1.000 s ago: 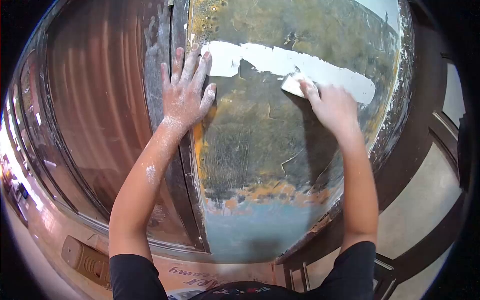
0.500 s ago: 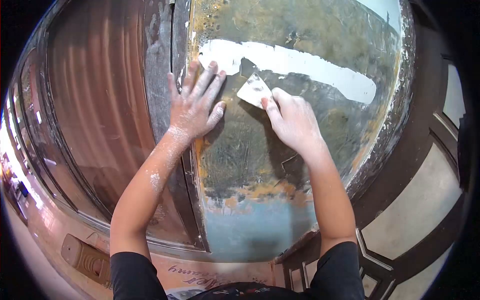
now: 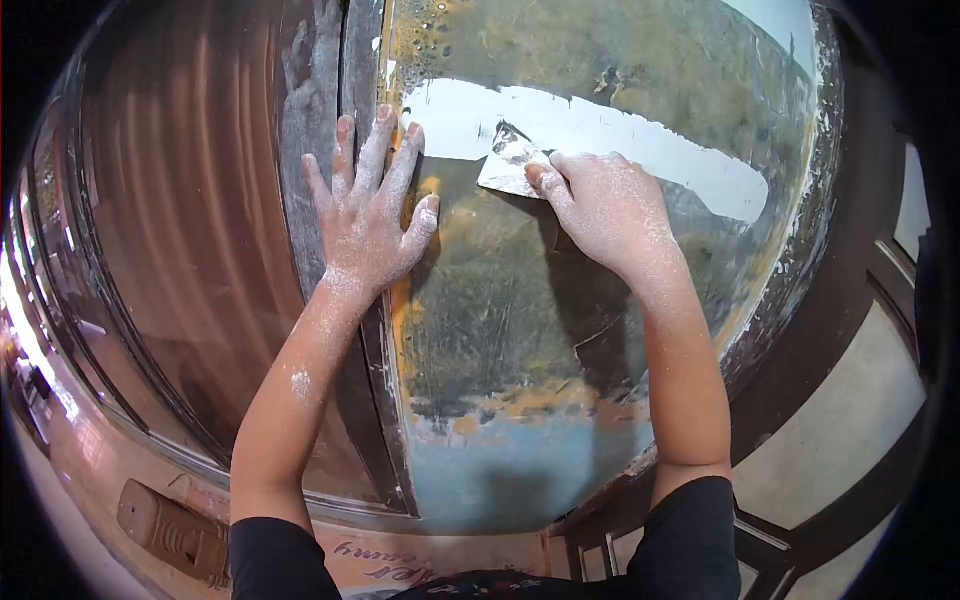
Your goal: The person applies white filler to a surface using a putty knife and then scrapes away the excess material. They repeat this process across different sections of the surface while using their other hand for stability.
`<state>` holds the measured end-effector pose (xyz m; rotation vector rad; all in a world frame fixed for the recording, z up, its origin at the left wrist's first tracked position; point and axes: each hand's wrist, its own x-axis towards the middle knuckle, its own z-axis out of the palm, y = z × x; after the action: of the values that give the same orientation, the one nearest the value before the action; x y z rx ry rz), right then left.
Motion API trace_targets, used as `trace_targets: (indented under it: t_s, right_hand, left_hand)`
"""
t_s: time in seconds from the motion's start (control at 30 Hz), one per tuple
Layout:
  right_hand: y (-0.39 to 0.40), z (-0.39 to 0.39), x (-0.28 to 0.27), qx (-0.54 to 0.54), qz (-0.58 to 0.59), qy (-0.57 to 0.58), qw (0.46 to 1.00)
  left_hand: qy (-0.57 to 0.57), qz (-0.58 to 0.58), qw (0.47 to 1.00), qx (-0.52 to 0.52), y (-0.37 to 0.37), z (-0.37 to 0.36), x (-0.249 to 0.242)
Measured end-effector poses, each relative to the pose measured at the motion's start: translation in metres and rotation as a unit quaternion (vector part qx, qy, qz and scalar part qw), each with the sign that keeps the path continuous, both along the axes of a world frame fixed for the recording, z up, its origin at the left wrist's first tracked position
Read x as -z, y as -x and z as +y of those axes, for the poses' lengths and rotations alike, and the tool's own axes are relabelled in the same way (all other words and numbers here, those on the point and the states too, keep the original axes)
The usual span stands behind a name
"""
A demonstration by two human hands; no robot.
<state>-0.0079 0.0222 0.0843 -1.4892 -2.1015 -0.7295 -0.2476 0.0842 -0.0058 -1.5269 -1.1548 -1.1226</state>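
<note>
A wide white band of paste runs across the upper part of a worn, green-brown panel. My right hand is closed on a flat scraper smeared with white. The scraper's blade lies over the lower edge of the band, left of its middle. My left hand is spread with nothing in it, fingertips resting at the panel's left edge and the dark frame, beside the band's left end. White powder coats both hands.
A dark wooden frame with brown glass stands on the left. Dark trim with pale panels is on the right. Light blue paint covers the panel's bottom. A brown plastic object lies at the lower left.
The scraper in my right hand has moved up onto the white band, covering the notch that showed in its lower edge. My left hand has shifted left, and the view has moved slightly.
</note>
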Motion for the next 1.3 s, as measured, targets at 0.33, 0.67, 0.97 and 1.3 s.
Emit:
trace_targets:
  t_s: [0.33, 0.67, 0.97, 1.3]
  right_hand:
    - [-0.002, 0.008, -0.003, 0.005, -0.032, -0.020, 0.999]
    - [0.002, 0.006, -0.006, -0.017, -0.019, 0.004, 1.000]
    - [-0.002, 0.011, -0.012, -0.025, -0.042, -0.005, 0.999]
    - [-0.003, 0.010, -0.007, -0.033, -0.025, -0.008, 0.999]
  left_hand:
    - [-0.016, 0.007, 1.000, 0.004, 0.001, 0.004, 0.001]
    - [-0.020, 0.013, 1.000, 0.003, 0.004, 0.003, 0.002]
    - [-0.024, 0.012, 1.000, 0.004, 0.003, 0.004, 0.002]
    - [-0.012, 0.009, 1.000, 0.004, 0.002, 0.003, 0.002]
